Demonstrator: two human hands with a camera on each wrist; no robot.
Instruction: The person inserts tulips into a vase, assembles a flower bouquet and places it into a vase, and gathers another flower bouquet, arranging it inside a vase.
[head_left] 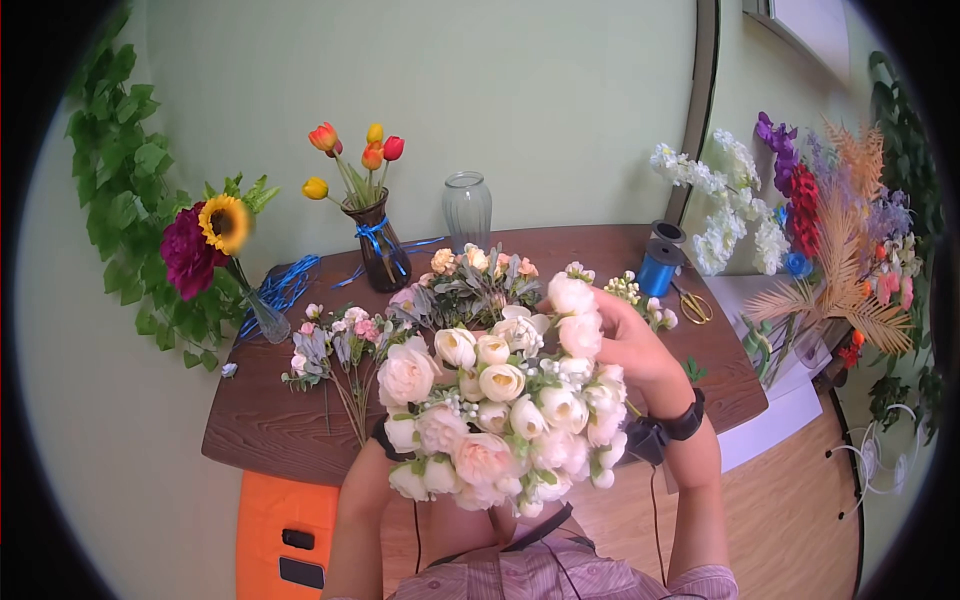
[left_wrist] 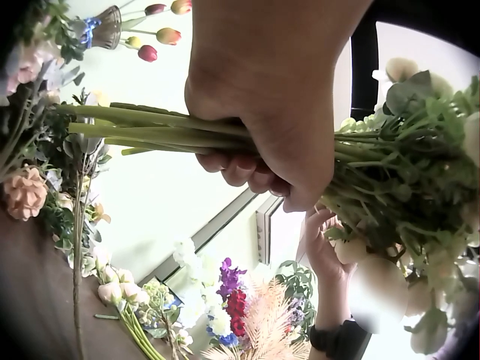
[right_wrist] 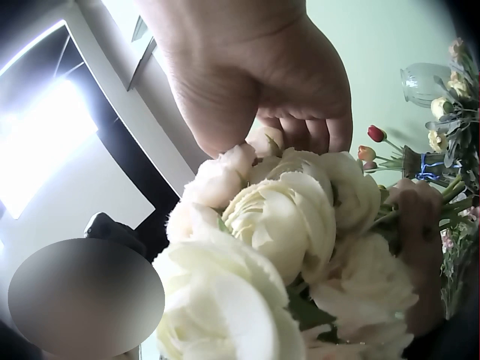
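Observation:
A full bouquet of white and pale pink artificial flowers (head_left: 510, 400) stands in front of the person's body, blooms toward the head camera. My left hand (left_wrist: 262, 105) grips its bundled green stems (left_wrist: 157, 129), as the left wrist view shows; the blooms hide that hand in the head view. At the bouquet's upper right side is my right hand (head_left: 640, 350). Its thumb and curled fingers hold a small pale pink flower (right_wrist: 264, 140) at the bouquet's edge, seen in the right wrist view. Large white blooms (right_wrist: 277, 225) lie just below that hand.
Behind the bouquet, loose flower sprigs (head_left: 345, 350) lie on the dark wooden table (head_left: 270, 420). Toward the back stand a vase of tulips (head_left: 378, 240) and a clear glass vase (head_left: 467, 210). Blue ribbon spools (head_left: 658, 262) and gold-handled scissors (head_left: 693, 307) are at the right.

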